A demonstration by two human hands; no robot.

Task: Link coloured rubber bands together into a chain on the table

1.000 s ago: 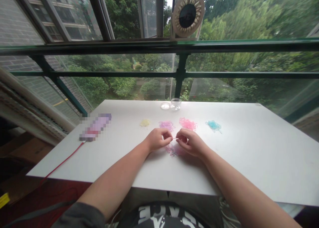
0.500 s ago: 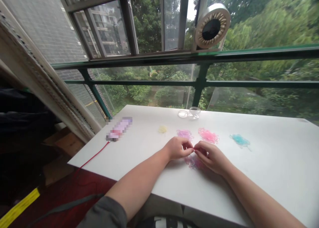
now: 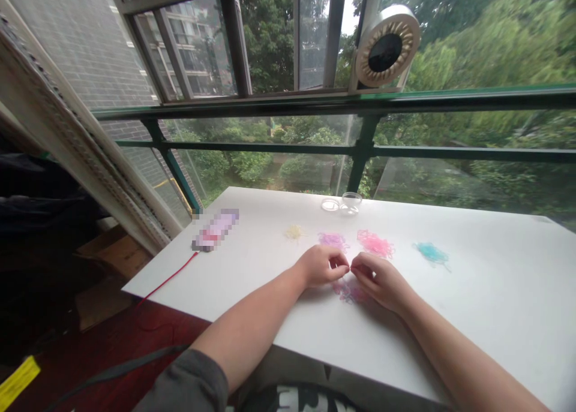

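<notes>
My left hand (image 3: pixel 323 265) and my right hand (image 3: pixel 380 282) meet fingertip to fingertip above the white table. Thumb and forefinger are pinched together on each; anything between them is too small to make out. Beneath the hands, partly covered by them, lies a mixed pink and purple pile (image 3: pixel 348 291) of what look like thin elastic loops. Just beyond are a purple pile (image 3: pixel 333 240) and a pink pile (image 3: pixel 375 244) of similar loops. A pale yellow pile (image 3: pixel 294 232) is farther left, and a teal pile (image 3: pixel 432 252) lies to the right.
A clear round tub (image 3: pixel 351 204) and a clear lid (image 3: pixel 330 205) stand near the table's (image 3: pixel 495 292) far edge. On the left lies a blurred-out phone-like object (image 3: pixel 216 230) with a red cable (image 3: pixel 168 279). Behind the table runs a green railing (image 3: pixel 270 148) with windows above.
The view has shifted slightly. Both hands stay pinched together at nearly the same spot above the mixed pile.
</notes>
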